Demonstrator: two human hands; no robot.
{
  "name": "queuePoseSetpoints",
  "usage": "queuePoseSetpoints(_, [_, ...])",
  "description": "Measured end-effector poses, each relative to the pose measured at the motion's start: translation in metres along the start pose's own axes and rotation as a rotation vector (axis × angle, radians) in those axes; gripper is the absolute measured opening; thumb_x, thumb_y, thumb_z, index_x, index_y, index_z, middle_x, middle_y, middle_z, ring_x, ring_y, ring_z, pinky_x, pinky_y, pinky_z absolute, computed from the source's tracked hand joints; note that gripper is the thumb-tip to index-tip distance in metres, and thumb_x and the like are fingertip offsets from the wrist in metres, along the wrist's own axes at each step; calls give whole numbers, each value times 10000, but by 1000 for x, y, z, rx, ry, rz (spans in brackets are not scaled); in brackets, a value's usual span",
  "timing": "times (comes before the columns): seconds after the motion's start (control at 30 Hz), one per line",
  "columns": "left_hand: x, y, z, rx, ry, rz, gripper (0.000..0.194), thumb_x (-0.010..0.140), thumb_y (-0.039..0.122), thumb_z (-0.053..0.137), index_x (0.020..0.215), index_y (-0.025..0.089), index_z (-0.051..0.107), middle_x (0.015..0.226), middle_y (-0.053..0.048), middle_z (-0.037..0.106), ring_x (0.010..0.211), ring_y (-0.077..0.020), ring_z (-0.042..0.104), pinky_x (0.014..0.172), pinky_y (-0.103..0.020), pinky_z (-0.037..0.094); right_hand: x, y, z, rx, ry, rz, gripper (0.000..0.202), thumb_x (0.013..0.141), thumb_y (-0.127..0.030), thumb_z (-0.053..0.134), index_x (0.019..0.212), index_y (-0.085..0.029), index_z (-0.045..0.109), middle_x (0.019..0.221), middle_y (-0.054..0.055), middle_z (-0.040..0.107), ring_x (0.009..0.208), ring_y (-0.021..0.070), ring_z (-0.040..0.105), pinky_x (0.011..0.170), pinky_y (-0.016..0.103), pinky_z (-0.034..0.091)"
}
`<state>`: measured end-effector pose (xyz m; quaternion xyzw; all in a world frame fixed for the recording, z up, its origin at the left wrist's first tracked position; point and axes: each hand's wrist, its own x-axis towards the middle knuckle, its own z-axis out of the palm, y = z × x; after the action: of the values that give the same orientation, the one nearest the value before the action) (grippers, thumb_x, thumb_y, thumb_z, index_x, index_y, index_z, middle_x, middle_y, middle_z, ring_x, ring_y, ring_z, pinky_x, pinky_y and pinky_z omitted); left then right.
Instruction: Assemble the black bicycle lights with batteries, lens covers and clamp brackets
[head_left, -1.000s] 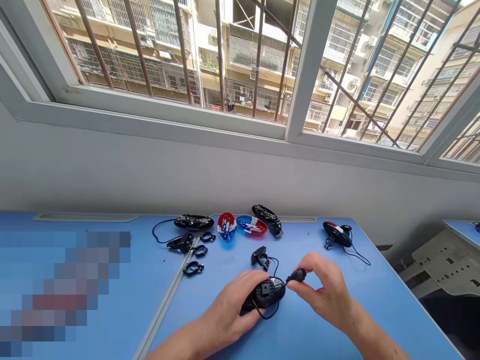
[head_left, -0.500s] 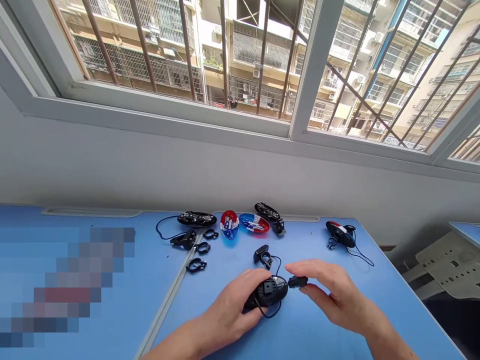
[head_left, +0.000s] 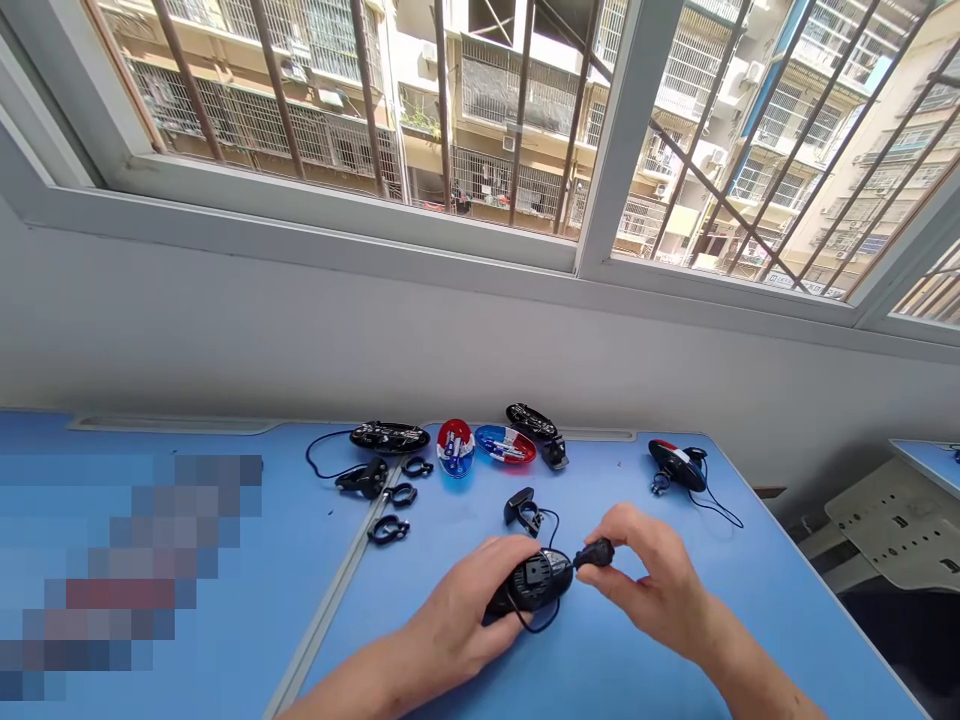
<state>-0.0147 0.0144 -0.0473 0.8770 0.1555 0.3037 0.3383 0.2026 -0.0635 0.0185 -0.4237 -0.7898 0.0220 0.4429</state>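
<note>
A black oval housing [head_left: 534, 578] with a thin looped cable is held in my left hand [head_left: 472, 610], thumb on top and fingers beneath. My right hand [head_left: 652, 585] pinches a small dark screwdriver-like piece [head_left: 598, 553], its thin end touching or very near the housing's right end. Just behind the housing, a black clamp mount [head_left: 525, 512] lies on the blue table, a cable running from it towards the housing.
Black rings [head_left: 388, 530], a black bracket [head_left: 365, 479] and a black oval shell [head_left: 390, 438] lie left. Red-and-blue covers [head_left: 456, 448] and another black shell [head_left: 531, 420] sit by the wall. An assembled unit [head_left: 677, 465] with cable lies right.
My right hand's fingers have shifted round the small dark piece, which has turned slightly and tilts up more. My left hand keeps its hold on the housing. The view has shifted a little.
</note>
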Motion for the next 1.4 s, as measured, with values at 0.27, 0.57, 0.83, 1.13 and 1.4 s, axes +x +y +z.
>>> queuePoseSetpoints(0.27, [0, 0, -1, 5, 0, 0, 499, 768, 60, 533, 1227, 250, 487, 1208, -50, 625, 1016, -227, 589, 889, -330, 487, 0, 7, 2, 15, 3, -96, 404, 962, -155, 505, 1357, -223, 463, 1004, 98, 689, 837, 177, 652, 689, 293, 576])
queuePoseSetpoints(0.57, [2, 5, -4, -6, -9, -1, 483, 777, 61, 529, 1219, 252, 493, 1199, -46, 633, 1023, -225, 587, 896, -329, 488, 0, 3, -6, 115, -92, -53, 279, 947, -125, 518, 1208, -216, 556, 929, 67, 725, 805, 165, 689, 711, 270, 585])
queuePoseSetpoints(0.83, [2, 4, -3, -5, -14, -19, 450, 787, 97, 524, 1213, 239, 504, 1197, -59, 637, 1022, -234, 584, 899, -344, 491, 1, -1, 4, 45, 15, -46, 138, 929, -165, 546, 1055, -219, 560, 784, 35, 692, 677, 153, 640, 595, 260, 560])
queuePoseSetpoints(1.13, [3, 5, -3, 15, -30, -32, 447, 769, 88, 513, 1191, 236, 522, 1199, -57, 638, 1003, -233, 584, 888, -345, 492, 0, -3, 15, -41, 150, -6, 133, 902, -159, 567, 1008, -228, 530, 728, 18, 624, 606, 141, 575, 535, 256, 549])
queuePoseSetpoints(1.4, [2, 5, -3, 28, -21, -45, 496, 753, 90, 526, 1224, 243, 500, 1153, -44, 648, 1007, -227, 596, 888, -329, 500, 0, -6, 21, -86, 222, 2, 34, 925, -224, 562, 934, -221, 530, 671, -2, 598, 561, 126, 559, 510, 235, 551])
